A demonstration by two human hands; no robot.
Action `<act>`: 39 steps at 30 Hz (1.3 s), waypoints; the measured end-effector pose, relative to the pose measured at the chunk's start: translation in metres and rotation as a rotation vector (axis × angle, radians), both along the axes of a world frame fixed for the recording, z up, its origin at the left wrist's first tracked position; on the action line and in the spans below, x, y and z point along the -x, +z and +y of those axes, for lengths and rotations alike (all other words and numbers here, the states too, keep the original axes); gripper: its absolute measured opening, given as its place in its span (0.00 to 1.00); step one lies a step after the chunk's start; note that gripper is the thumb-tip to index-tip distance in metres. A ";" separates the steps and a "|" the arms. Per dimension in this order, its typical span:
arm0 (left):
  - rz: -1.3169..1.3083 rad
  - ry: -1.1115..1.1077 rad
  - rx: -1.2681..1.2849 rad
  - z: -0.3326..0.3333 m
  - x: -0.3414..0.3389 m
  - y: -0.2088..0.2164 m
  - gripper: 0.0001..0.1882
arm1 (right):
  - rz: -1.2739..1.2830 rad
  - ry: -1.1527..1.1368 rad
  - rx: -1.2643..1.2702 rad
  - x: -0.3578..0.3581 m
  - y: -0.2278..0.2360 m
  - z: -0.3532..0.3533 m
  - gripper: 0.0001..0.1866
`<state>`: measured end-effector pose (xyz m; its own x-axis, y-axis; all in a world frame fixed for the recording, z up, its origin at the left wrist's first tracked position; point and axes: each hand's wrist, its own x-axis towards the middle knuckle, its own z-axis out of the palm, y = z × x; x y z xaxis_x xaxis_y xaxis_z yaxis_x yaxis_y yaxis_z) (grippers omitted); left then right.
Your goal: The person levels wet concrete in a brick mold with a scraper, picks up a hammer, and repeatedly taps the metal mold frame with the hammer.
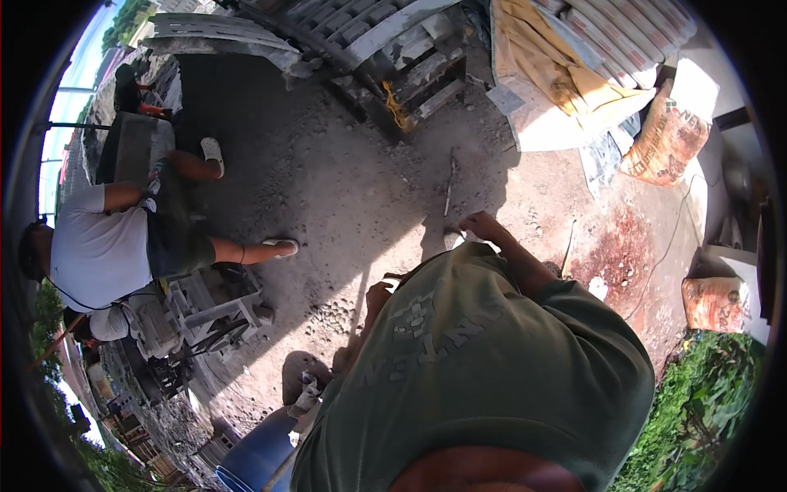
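Note:
My green shirt fills the lower middle and hides much of my forearms. To the left of its lower edge, my left hand [378,293] has its fingers curled, close to a small dark and white thing too small to name. On the other side, my right hand [482,225] is bent forward with its fingers folded in; what they hold, if anything, is hidden. A pale shoe of mine [453,239] shows beside that hand. On the ground ahead lies a thin stick-like rod [450,182], apart from both hands.
At left a person [102,246] in a white shirt leans over a grey block [134,148], near a metal frame [217,316]. Pallets [402,90] stand ahead, stacked bags [623,37] and an orange-white sack [668,139] far right. A blue drum [254,455] is lower left.

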<state>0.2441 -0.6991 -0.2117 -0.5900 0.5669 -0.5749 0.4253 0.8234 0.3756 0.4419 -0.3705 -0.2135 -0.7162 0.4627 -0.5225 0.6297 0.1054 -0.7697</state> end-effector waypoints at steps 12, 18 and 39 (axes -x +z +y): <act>0.072 0.361 -0.041 -0.022 -0.026 -0.017 0.13 | 1.634 1.160 0.957 0.109 0.443 -0.066 0.39; 0.033 0.507 -0.095 -0.009 -0.037 -0.006 0.13 | 1.731 1.310 1.224 0.110 0.485 -0.083 0.46; 0.102 0.427 -0.182 -0.022 -0.022 -0.014 0.08 | 0.423 1.058 0.438 0.089 0.234 -0.037 0.17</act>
